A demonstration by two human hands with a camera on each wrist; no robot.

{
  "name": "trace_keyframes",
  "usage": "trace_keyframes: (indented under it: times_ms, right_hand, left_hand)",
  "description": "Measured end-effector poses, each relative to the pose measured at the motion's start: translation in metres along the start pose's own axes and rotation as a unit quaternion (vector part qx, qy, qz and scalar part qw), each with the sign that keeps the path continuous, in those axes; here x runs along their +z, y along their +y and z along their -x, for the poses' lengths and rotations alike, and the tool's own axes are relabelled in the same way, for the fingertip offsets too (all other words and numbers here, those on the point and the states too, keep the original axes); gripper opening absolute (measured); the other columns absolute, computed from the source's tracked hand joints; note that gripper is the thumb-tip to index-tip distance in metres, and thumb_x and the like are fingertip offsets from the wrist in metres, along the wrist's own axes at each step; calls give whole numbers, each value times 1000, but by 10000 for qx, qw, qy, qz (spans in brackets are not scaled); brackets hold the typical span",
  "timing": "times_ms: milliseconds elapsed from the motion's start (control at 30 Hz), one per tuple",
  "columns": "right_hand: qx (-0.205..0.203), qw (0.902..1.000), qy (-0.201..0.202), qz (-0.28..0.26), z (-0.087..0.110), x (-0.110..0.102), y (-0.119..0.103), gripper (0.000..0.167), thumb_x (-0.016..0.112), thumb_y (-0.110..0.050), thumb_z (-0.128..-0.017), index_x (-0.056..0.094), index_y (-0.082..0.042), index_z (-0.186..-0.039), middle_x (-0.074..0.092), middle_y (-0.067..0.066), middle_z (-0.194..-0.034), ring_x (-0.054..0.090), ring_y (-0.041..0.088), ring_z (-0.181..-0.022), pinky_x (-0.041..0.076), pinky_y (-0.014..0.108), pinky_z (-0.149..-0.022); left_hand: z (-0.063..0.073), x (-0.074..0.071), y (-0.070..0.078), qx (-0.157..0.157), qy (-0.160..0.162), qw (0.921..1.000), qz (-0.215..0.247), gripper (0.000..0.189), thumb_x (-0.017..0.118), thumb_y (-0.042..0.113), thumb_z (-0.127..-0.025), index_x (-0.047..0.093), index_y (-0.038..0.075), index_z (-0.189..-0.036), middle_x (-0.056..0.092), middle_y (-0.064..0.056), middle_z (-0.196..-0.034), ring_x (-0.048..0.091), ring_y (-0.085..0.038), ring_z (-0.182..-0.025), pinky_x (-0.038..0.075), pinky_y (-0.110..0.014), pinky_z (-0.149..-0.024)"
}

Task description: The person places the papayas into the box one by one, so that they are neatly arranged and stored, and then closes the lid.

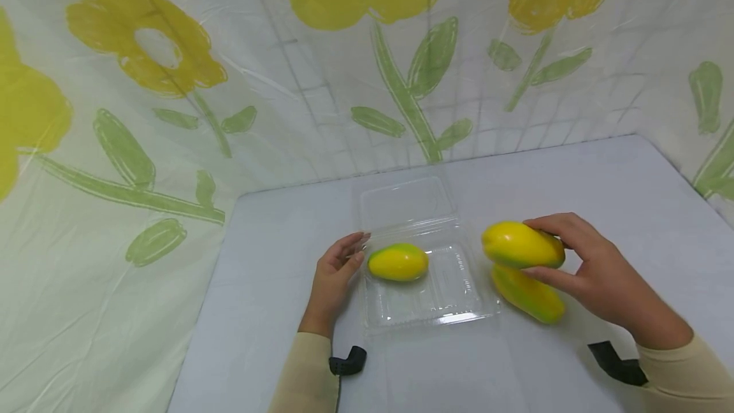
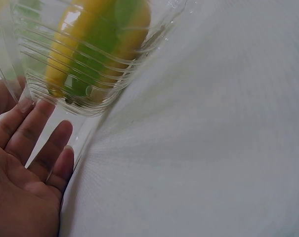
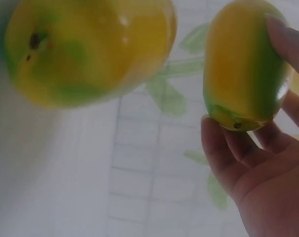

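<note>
A clear plastic box (image 1: 453, 276) lies open, lid (image 1: 407, 201) toward the table's (image 1: 441, 368) far edge, a yellow-green fruit (image 1: 398, 262) in its left half. The left hand (image 1: 335, 273), fingers slightly apart, seems to touch its left rim. The right hand (image 1: 599, 273) clamps a second fruit (image 1: 520, 245) between thumb and fingers, near a third fruit (image 1: 532, 299) beside the box.

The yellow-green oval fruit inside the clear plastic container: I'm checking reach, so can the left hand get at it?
Probably yes: the left hand is at the rim of the container, beside the fruit, and the lid is folded back.
</note>
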State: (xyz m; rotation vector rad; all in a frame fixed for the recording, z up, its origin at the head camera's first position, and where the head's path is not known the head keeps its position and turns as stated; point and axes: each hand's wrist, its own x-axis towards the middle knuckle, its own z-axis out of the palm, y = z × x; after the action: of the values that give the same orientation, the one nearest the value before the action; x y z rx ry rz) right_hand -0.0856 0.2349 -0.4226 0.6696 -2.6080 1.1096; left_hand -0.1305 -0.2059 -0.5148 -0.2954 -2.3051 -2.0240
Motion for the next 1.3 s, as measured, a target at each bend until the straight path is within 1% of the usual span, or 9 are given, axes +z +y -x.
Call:
trace_keyframes:
  times_ms: [133,300,400,533,767,967,1167,1300]
  right_hand:
    - [-89,9999,8,-98,-2,5,-7,77,99,-6,-79,63,-20,-146,60,-8,-137,54,7,-115,39,9,-95]
    - [-328,9989,62,-314,-7,10,-16,81,99,1,-75,63,-20,-145,60,-10,-138,55,8,-118,39,9,-101]
    - [-449,9983,45,-371,-9,14,-20,82,99,0,-74,63,-21,-145,60,-9,-138,55,8,-120,38,10,-105]
    - [-578,9974,-22,-424,-11,19,-25,81,100,-1,-74,63,-21,-144,60,-9,-138,56,10,-120,38,11,-106]
    - [-801,9956,-180,-460,-14,28,-33,79,100,-6,-76,64,-21,-145,59,-9,-139,57,11,-122,38,13,-108]
    - [-980,9938,-297,-425,-18,37,-41,79,99,-9,-78,63,-21,-147,59,-6,-139,58,16,-120,37,13,-109]
    - [-1007,9926,-439,-525,-19,48,-46,75,98,-13,-81,63,-23,-147,58,-7,-140,60,15,-119,40,14,-107]
    - [-998,9918,-545,-577,-19,56,-48,73,98,-16,-83,63,-25,-147,58,-10,-141,60,13,-120,42,15,-107]
  left_hand:
    - [0,0,0,27,-28,10000,-35,41,70,22,-109,66,15,-149,68,-1,-146,62,-25,-135,47,-31,-112]
    - [0,-1,0,23,-49,10000,-8,41,69,20,-109,65,14,-150,68,-2,-147,61,-26,-137,47,-31,-112]
    - [-1,-1,-1,12,-52,10000,9,41,69,19,-109,65,14,-150,68,-2,-147,61,-26,-137,48,-32,-112]
    - [-2,-1,-2,-14,-42,10000,-5,41,70,19,-109,66,16,-149,68,-1,-146,61,-25,-136,48,-32,-111]
    - [0,0,1,-51,-27,10000,-27,42,69,21,-109,65,14,-150,68,-1,-147,61,-25,-135,48,-32,-111]
    - [0,0,0,-41,-21,10000,-12,40,70,20,-109,66,16,-149,68,-1,-146,61,-25,-136,49,-32,-111]
    - [-1,0,-2,32,-48,10000,9,41,70,19,-109,66,13,-149,68,-4,-147,61,-28,-136,49,-32,-110]
    - [-1,-1,-2,33,-44,10000,4,41,70,22,-109,66,15,-149,68,-2,-146,61,-27,-136,49,-32,-111]
